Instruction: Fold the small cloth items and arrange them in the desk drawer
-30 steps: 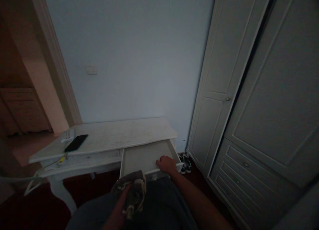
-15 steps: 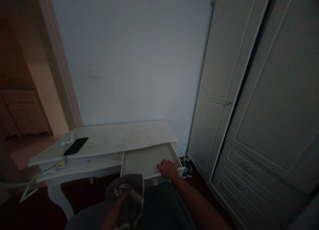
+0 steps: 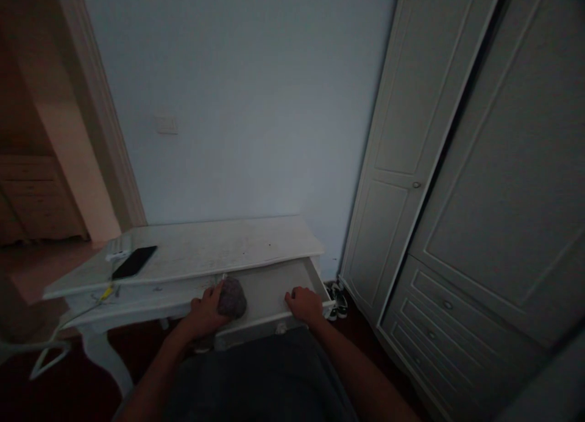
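Note:
A drawer (image 3: 269, 291) of the white desk (image 3: 219, 239) is pulled out, and its pale inside shows. My left hand (image 3: 208, 312) is closed on a bunched grey cloth (image 3: 232, 298) at the drawer's left side wall. The cloth hangs partly over the drawer's inside. My right hand (image 3: 305, 304) has its fingers curled over the top of the drawer's front panel, close to the right corner. A small knob (image 3: 281, 328) sits on that panel, left of my right hand.
A dark phone (image 3: 134, 262) and a white power strip (image 3: 119, 247) lie on the desk's left end, with a cable (image 3: 77, 315) hanging off. Dark shoes (image 3: 337, 300) stand on the floor by the desk's right end. A wardrobe (image 3: 388, 227) closes off the right side.
My left hand has moved forward and up with the cloth, from near my lap to the drawer's left side. The cloth is now more bunched. My right hand stays on the drawer front.

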A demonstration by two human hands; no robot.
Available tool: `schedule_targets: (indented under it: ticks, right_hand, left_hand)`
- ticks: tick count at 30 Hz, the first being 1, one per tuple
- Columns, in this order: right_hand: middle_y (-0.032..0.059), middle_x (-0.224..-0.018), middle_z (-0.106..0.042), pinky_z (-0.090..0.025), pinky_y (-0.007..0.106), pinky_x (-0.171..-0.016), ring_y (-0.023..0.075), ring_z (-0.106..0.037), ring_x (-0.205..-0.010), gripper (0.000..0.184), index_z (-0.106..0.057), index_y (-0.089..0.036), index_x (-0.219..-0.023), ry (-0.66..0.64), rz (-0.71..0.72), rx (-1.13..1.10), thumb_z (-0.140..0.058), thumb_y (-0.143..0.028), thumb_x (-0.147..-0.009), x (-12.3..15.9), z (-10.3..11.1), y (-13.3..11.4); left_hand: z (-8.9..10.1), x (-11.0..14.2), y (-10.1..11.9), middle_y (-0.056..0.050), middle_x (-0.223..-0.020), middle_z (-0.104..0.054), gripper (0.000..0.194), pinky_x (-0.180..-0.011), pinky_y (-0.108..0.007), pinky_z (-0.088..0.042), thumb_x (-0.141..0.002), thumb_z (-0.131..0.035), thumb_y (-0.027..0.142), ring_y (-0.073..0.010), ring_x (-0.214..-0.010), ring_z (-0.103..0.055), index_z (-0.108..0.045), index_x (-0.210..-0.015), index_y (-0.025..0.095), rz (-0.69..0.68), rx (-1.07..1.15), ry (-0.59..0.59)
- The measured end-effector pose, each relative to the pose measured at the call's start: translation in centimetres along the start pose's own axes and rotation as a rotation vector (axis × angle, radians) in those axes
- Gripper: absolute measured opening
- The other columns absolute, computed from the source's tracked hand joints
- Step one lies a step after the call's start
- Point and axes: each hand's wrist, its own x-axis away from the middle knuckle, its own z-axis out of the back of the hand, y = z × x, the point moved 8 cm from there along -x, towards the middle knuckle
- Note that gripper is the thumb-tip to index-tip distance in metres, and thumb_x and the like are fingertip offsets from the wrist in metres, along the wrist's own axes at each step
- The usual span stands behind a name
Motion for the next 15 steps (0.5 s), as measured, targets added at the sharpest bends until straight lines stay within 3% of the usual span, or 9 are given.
schedule_targets:
  ticks: [2, 5, 7, 11, 15]
  right_hand:
    - [0.0171, -0.108, -0.080, -0.051, 0.037, -0.086, 0.0300, -0.076, -0.102, 0.049, -0.082, -0.020, -0.104, 0.000, 0.002, 0.003, -0.045, -0.052, -0.102, 0.1, 0.0, -0.1]
    - [0.0177, -0.109, -0.080, -0.051, 0.038, -0.087, 0.0305, -0.075, -0.103, 0.049, -0.082, -0.020, -0.105, -0.003, 0.004, 0.001, -0.044, -0.051, -0.102, 0.1, -0.1, -0.2]
    - [0.0176, -0.109, -0.080, -0.051, 0.038, -0.086, 0.0309, -0.075, -0.102, 0.049, -0.081, -0.020, -0.105, -0.003, 0.006, -0.003, -0.044, -0.052, -0.102, 0.1, -0.2, -0.2]
    - [0.0172, -0.107, -0.080, -0.051, 0.038, -0.084, 0.0308, -0.076, -0.100, 0.050, -0.081, -0.020, -0.103, 0.001, 0.020, 0.001, -0.045, -0.055, -0.102, 0.1, 0.0, -0.5]
    - [0.0144, -0.104, -0.081, -0.050, 0.036, -0.085, 0.0292, -0.075, -0.099, 0.060, -0.081, -0.022, -0.101, -0.017, 0.096, 0.006, -0.041, -0.066, -0.103, 0.5, 0.2, -0.7]
  left_hand:
    - [-1.6, 0.2, -0.9, -0.025, -0.174, -0.020, 0.119, -0.120, -0.051, -0.037, -0.072, -0.080, 0.056, -0.0442, -0.152, -0.040, -0.021, -0.168, 0.018, 0.023, 0.093, -0.010]
    - [-2.6, 0.4, -1.6, -0.027, -0.176, -0.006, 0.118, -0.116, -0.049, -0.043, -0.079, -0.073, 0.068, -0.0445, -0.152, -0.041, -0.014, -0.169, 0.019, 0.133, 0.164, 0.096]
    - [-2.3, -0.2, -1.3, -0.030, -0.173, -0.012, 0.109, -0.113, -0.051, -0.045, -0.085, -0.070, 0.061, -0.0452, -0.147, -0.048, -0.014, -0.168, 0.018, 0.199, 0.146, 0.199]
    - [-0.6, -2.9, -0.3, -0.030, -0.166, -0.033, 0.099, -0.110, -0.047, -0.048, -0.090, -0.069, 0.048, -0.0407, -0.140, -0.056, -0.017, -0.165, 0.011, 0.193, 0.158, 0.366]
    - [0.0, -4.2, -1.4, -0.029, -0.154, -0.052, 0.103, -0.104, -0.042, -0.051, -0.085, -0.076, 0.047, -0.0375, -0.136, -0.059, -0.020, -0.161, 0.006, 0.193, 0.215, 0.385]
